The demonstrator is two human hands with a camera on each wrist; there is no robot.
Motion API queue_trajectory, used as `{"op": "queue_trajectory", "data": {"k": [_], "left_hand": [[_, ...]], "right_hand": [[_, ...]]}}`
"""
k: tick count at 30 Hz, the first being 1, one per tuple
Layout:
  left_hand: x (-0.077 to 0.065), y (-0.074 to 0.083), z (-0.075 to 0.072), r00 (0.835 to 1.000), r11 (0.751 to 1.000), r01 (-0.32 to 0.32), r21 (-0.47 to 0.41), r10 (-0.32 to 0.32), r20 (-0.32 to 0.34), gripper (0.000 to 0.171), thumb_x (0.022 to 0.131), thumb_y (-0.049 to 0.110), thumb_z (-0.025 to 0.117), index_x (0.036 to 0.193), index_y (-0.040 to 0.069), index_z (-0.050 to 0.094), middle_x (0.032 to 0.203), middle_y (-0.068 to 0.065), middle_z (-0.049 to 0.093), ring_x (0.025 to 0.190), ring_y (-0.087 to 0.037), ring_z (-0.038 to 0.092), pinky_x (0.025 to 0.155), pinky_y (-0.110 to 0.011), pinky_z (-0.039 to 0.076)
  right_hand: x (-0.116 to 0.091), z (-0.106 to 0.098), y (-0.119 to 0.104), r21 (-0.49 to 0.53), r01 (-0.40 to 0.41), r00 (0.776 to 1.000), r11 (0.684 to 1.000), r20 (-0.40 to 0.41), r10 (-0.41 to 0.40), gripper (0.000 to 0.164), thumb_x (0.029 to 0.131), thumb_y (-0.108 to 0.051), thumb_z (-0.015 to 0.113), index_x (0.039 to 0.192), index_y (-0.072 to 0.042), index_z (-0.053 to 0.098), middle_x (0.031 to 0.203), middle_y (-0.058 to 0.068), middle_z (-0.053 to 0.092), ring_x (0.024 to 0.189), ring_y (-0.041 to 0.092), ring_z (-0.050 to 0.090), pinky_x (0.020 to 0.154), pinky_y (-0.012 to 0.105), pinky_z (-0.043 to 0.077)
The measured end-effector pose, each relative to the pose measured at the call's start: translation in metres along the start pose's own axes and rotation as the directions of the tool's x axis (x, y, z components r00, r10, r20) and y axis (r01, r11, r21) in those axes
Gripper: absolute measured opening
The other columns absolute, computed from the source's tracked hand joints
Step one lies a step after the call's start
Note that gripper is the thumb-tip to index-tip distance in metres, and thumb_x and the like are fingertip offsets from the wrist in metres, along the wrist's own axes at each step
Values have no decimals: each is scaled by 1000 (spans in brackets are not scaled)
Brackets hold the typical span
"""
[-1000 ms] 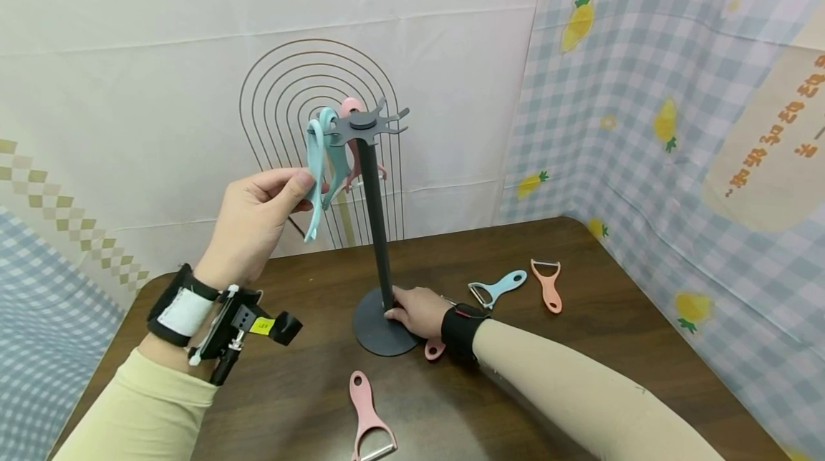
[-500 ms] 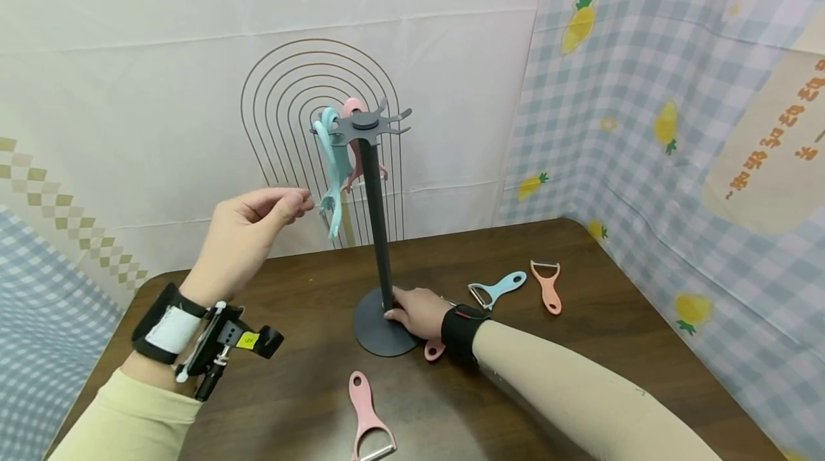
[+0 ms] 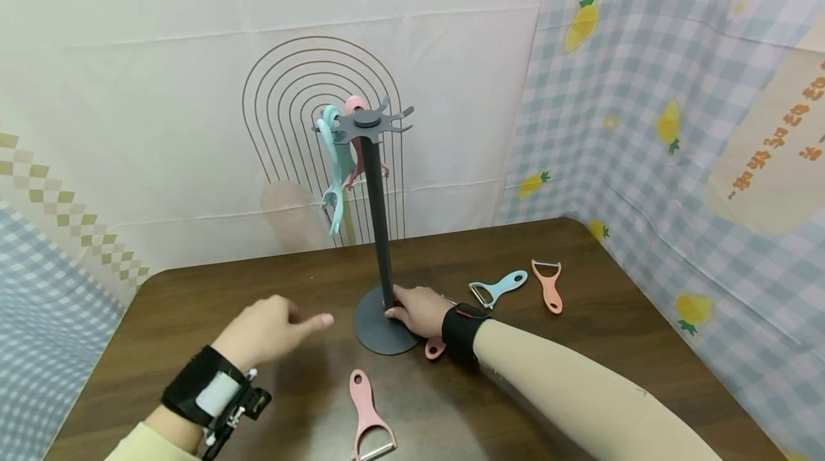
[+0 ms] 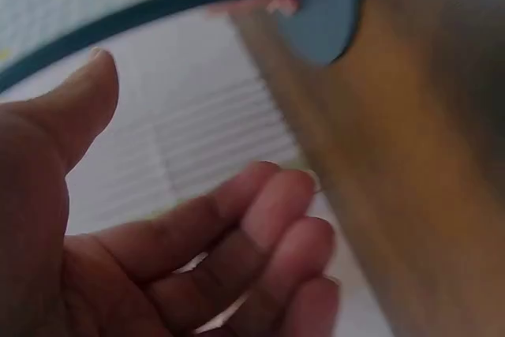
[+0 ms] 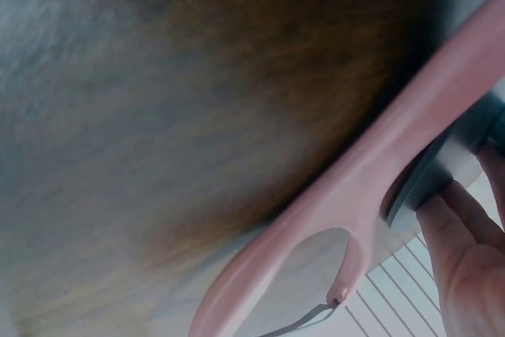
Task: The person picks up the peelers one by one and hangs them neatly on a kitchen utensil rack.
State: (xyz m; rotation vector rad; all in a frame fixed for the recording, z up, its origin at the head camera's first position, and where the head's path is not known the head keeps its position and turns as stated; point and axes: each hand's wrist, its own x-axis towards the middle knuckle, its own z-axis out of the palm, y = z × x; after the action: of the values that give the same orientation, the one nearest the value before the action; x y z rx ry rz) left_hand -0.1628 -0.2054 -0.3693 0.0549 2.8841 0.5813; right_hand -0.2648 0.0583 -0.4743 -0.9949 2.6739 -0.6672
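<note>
In the head view a dark grey hook stand [image 3: 379, 232] stands upright on the table. Light blue peelers [image 3: 338, 160], apparently two overlapping, hang on its left side, with a pink peeler [image 3: 356, 104] hanging behind them. At the foot of the pole, my right hand [image 3: 422, 312] grips the stand just above its round base [image 3: 380, 336]. Under that wrist lies another pink peeler [image 5: 347, 171], mostly hidden in the head view. My left hand [image 3: 273, 332] hovers over the table left of the base, holding nothing, its thumb stretched out and fingers loosely bent.
One pink peeler [image 3: 365, 411] lies at the front of the brown table [image 3: 193, 303]. A light blue peeler [image 3: 498, 288] and an orange peeler [image 3: 550, 290] lie right of the stand. Printed cloth [image 3: 451, 89] hangs behind.
My left hand has let go of a light blue peeler, which now hangs on the stand, and has dropped away down toward the table. The right hand stays at the stand's foot.
</note>
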Motion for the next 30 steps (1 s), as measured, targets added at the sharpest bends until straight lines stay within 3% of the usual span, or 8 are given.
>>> {"op": "queue_trajectory", "data": {"k": [4, 8, 12, 16, 22, 30], "left_hand": [[-11, 11, 30, 997, 996, 42, 81, -47, 56, 78, 71, 84, 52, 75, 7, 63, 68, -5, 60, 61, -21, 56, 54, -41, 46], [-20, 22, 60, 996, 991, -18, 136, 6, 86, 67, 74, 78, 57, 59, 13, 54, 58, -2, 52, 54, -19, 50, 50, -39, 41], [-23, 30, 81, 993, 983, -85, 160, 70, 97, 60, 78, 68, 63, 55, 15, 51, 56, -1, 49, 52, -19, 49, 48, -39, 40], [-23, 35, 95, 993, 972, -114, 204, 103, 64, 56, 78, 67, 64, 58, 15, 54, 58, -2, 51, 55, -21, 52, 49, -42, 43], [-23, 40, 111, 994, 948, -102, 303, 106, 2, 61, 75, 73, 62, 63, 13, 57, 61, -5, 55, 58, -26, 57, 51, -45, 47], [-22, 42, 113, 989, 942, -147, 301, 146, 27, 46, 80, 63, 64, 59, 24, 55, 60, 0, 53, 58, -23, 57, 50, -44, 46]], "right_hand": [[1, 1, 2, -3, 8, 1000, 1000, -12, -8, 37, 99, -36, 53, 128, -14, 53, 104, 2, 67, 97, 14, 64, 84, 33, 50], [2, 2, 4, -12, 27, 999, 1000, -22, -27, 35, 99, -37, 53, 127, -15, 53, 102, 1, 68, 97, 15, 64, 83, 32, 50], [1, 3, 3, -5, 19, 1000, 1000, -15, -19, 35, 100, -36, 53, 128, -15, 52, 103, 2, 67, 97, 15, 64, 83, 32, 50], [2, 3, 3, -8, 5, 1000, 1000, -15, -5, 35, 99, -37, 53, 127, -14, 53, 103, 2, 67, 95, 14, 64, 82, 31, 50], [2, 5, 3, -13, 3, 1000, 1000, -21, -3, 35, 99, -37, 54, 126, -15, 53, 103, 1, 67, 96, 14, 64, 83, 32, 50], [0, 0, -1, -9, 9, 1000, 1000, -13, -9, 36, 99, -35, 54, 127, -13, 53, 103, 3, 68, 97, 15, 64, 84, 32, 50]]}}
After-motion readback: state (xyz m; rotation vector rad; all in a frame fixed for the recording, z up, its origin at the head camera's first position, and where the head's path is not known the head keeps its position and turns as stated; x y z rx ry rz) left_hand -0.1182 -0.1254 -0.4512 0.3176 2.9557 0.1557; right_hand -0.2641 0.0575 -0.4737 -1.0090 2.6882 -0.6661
